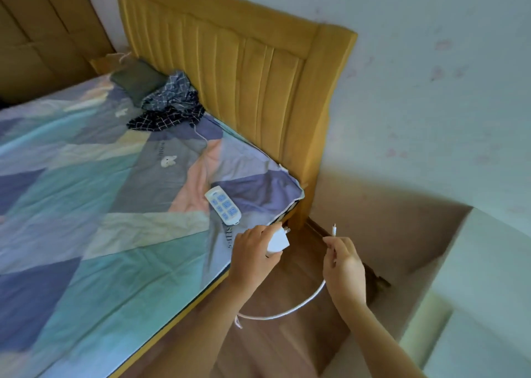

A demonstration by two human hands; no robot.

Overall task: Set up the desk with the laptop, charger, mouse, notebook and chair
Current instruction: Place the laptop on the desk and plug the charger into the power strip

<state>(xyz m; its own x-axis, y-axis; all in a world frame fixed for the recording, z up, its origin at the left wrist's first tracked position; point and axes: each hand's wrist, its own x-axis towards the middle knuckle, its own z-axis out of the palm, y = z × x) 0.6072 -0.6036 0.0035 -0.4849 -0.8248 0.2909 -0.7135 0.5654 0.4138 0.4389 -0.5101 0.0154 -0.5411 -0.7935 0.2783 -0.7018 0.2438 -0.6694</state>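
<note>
My left hand (254, 252) grips a white charger block (278, 243) with its metal prongs pointing up and to the right, just past the bed's corner. My right hand (343, 262) pinches the white charger cable (287, 314) near its plug tip (334, 229), which points upward. The cable loops down between both hands above the wooden floor. A white power strip (223, 205) with blue sockets lies on the bed, a short way up and left of my left hand.
The bed (100, 205) with a patchwork sheet fills the left side, backed by a yellow padded headboard (244, 75). Crumpled dark checked clothes (169, 104) lie near the headboard. A pale wall and a light ledge (474, 262) stand on the right.
</note>
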